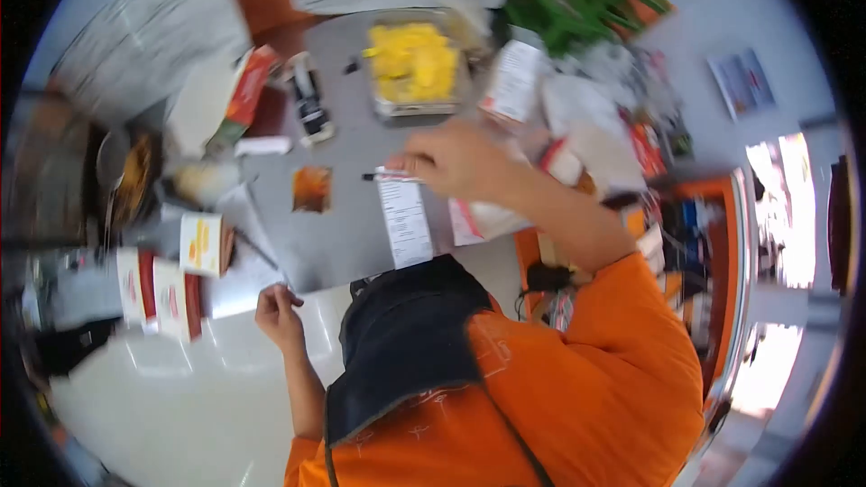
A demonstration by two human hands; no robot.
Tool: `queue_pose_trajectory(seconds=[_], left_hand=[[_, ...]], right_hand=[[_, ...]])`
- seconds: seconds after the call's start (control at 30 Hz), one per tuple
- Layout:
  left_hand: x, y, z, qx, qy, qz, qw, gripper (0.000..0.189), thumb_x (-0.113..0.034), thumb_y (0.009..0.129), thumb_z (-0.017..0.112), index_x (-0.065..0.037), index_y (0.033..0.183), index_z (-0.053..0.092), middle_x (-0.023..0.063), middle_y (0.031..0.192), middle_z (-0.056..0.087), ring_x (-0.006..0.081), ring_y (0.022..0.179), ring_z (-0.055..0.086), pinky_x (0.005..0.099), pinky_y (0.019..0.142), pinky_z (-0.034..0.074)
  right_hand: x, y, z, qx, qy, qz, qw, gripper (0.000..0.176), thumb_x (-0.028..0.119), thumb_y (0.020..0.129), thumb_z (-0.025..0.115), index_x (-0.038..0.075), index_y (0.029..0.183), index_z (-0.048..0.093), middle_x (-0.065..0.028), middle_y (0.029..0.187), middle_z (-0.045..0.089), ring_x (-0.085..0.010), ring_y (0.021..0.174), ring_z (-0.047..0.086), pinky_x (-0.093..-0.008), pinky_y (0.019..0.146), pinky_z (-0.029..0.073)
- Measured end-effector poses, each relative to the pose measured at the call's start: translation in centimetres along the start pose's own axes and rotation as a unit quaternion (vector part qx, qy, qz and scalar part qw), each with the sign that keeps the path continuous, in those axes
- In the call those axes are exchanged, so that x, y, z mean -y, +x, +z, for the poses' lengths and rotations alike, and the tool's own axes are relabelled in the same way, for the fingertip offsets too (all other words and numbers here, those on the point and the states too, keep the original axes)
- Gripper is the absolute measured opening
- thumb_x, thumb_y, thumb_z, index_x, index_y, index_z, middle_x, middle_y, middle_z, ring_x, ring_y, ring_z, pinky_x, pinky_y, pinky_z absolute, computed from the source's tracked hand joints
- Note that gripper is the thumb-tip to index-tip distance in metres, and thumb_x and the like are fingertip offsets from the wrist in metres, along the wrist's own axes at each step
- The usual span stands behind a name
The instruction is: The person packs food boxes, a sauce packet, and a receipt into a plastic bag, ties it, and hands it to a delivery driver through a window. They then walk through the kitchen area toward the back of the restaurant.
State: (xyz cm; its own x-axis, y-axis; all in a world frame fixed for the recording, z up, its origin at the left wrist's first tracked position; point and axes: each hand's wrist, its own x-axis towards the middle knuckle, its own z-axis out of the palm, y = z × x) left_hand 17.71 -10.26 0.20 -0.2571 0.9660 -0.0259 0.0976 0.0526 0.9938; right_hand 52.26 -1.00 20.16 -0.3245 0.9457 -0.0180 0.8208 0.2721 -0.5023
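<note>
My right hand [448,160] is closed over the counter, pinching the top end of a long printed receipt [406,224]. A thin stick with a dark tip [369,178], possibly a pen, pokes out sideways by the fingertips; blur hides its exact kind. The receipt hangs down toward the counter's front edge. My left hand [280,314] is low at that edge, fingers loosely curled, with nothing visible in them. Nearest to it are a white paper sheet [245,281] and red-and-white cartons [176,298]. A small orange-brown sachet [312,189] lies on the grey counter [347,230].
A clear tub of yellow pieces [413,68] stands at the back, beside a black-and-white device [309,99]. Bags and papers [586,117] crowd the right side. A small yellow-and-white box [204,243] and an open carton [221,104] are at left.
</note>
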Motion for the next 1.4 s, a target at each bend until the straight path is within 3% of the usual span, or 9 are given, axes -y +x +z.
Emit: queue_pose_trajectory(seconds=[0.13,0.27,0.43,0.6,0.77,1.03,1.2,1.23,1.4], left_hand=[[0.8,3.1,1.1,0.117,-0.063,-0.029,0.991,0.035,-0.030,0.102,0.043,-0.003,0.084,0.054,0.0044,0.064,0.055,0.0108,0.053,0.052,0.0225,0.052,0.042],[-0.1,4.7,5.0,0.150,-0.075,-0.046,0.985,0.033,-0.032,0.102,0.043,-0.003,0.092,0.053,0.0044,0.066,0.055,0.0109,0.054,0.052,0.0236,0.051,0.043],[-2.7,3.5,12.3,0.210,-0.080,0.012,0.974,0.028,-0.029,0.101,0.046,-0.003,0.106,0.053,0.0054,0.072,0.054,0.0120,0.058,0.052,0.0249,0.052,0.044],[-8.4,-0.9,22.6,0.272,-0.131,0.148,0.942,0.025,-0.024,0.099,0.051,-0.001,0.109,0.052,0.0100,0.075,0.057,0.0150,0.061,0.055,0.0264,0.054,0.046],[-18.5,-5.0,36.2,0.376,-0.100,0.265,0.883,0.024,-0.018,0.094,0.059,0.000,0.108,0.053,0.0119,0.087,0.059,0.0158,0.065,0.056,0.0280,0.066,0.050],[-22.3,-14.2,51.5,0.565,-0.044,0.304,0.766,0.016,-0.007,0.086,0.065,-0.002,0.100,0.063,0.0101,0.099,0.066,0.0246,0.079,0.065,0.0356,0.069,0.051],[-19.4,-18.6,51.3,0.612,-0.016,0.293,0.734,0.021,-0.015,0.084,0.067,-0.010,0.104,0.063,0.0082,0.100,0.064,0.0289,0.087,0.064,0.0391,0.071,0.051],[-19.0,-18.6,51.0,0.601,-0.005,0.289,0.746,0.021,-0.016,0.085,0.066,-0.010,0.104,0.063,0.0080,0.099,0.064,0.0288,0.086,0.063,0.0394,0.071,0.051],[-18.5,-18.7,50.8,0.583,0.018,0.262,0.769,0.021,-0.018,0.085,0.065,-0.010,0.104,0.062,0.0075,0.096,0.063,0.0283,0.087,0.063,0.0404,0.070,0.050]], right_hand=[[-3.4,-8.7,3.2,-0.195,0.115,0.169,0.959,0.029,0.028,0.092,0.056,0.003,0.084,0.066,-0.0180,0.071,0.063,-0.0345,0.065,0.062,-0.0442,0.062,0.047],[-9.4,-18.8,-0.5,-0.305,0.139,0.339,0.879,0.022,0.002,0.090,0.042,0.003,0.102,0.062,-0.0019,0.072,0.061,-0.0095,0.064,0.055,-0.0274,0.059,0.047],[-26.9,-31.2,-5.3,-0.522,0.084,0.317,0.788,0.030,-0.003,0.089,0.044,0.001,0.115,0.057,-0.0080,0.082,0.066,-0.0161,0.072,0.063,-0.0285,0.066,0.052],[-49.0,-43.5,0.8,-0.227,-0.150,0.474,0.837,0.043,0.013,0.082,0.060,0.005,0.123,0.054,-0.0177,0.096,0.066,-0.0352,0.088,0.065,-0.0402,0.081,0.051],[-47.2,-38.6,-1.5,-0.125,-0.158,0.592,0.780,0.054,0.035,0.083,0.066,0.008,0.128,0.053,-0.0192,0.133,0.049,-0.0348,0.120,0.049,-0.0502,0.096,0.041],[-57.1,-37.2,-0.3,-0.294,-0.210,0.279,0.890,0.035,0.027,0.085,0.064,0.000,0.108,0.063,-0.0197,0.115,0.062,-0.0373,0.108,0.056,-0.0463,0.095,0.043],[-58.4,-38.2,-2.4,-0.195,-0.168,0.315,0.914,0.060,0.037,0.087,0.065,0.007,0.136,0.050,-0.0294,0.123,0.052,-0.0426,0.113,0.052,-0.0465,0.099,0.041],[-57.0,-37.8,-2.7,-0.251,-0.310,0.270,0.876,0.055,0.036,0.085,0.068,0.005,0.128,0.057,-0.0253,0.117,0.054,-0.0396,0.108,0.053,-0.0448,0.096,0.042],[-53.2,-32.5,-5.2,-0.256,-0.164,0.112,0.946,0.038,0.025,0.084,0.070,-0.002,0.109,0.062,-0.0158,0.107,0.058,-0.0335,0.100,0.055,-0.0413,0.086,0.045]])
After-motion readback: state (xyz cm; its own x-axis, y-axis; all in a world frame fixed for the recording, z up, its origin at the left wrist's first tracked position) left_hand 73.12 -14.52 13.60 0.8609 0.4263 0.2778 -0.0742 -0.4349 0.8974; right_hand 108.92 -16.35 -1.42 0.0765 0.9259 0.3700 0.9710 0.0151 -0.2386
